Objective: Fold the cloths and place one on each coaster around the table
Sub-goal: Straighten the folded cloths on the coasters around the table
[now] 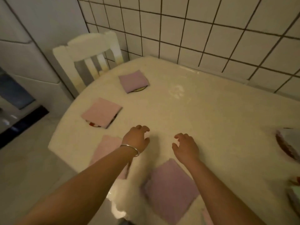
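Several folded cloths lie along the left and near edge of the white table (203,111). A purple cloth (133,81) at the back covers a coaster (140,89) whose rim peeks out. A pink cloth (101,112) covers another coaster (93,123). A pale pink cloth (107,148) lies partly under my left forearm. A purple cloth (170,190) lies at the near edge between my arms. My left hand (138,138), with a silver bangle on the wrist, and my right hand (185,146) hover over the bare tabletop with loosely curled fingers, holding nothing.
A white chair (87,51) stands at the table's far left corner against a tiled wall (194,30). Blurred objects (287,143) sit at the table's right edge. A cabinet and floor lie to the left.
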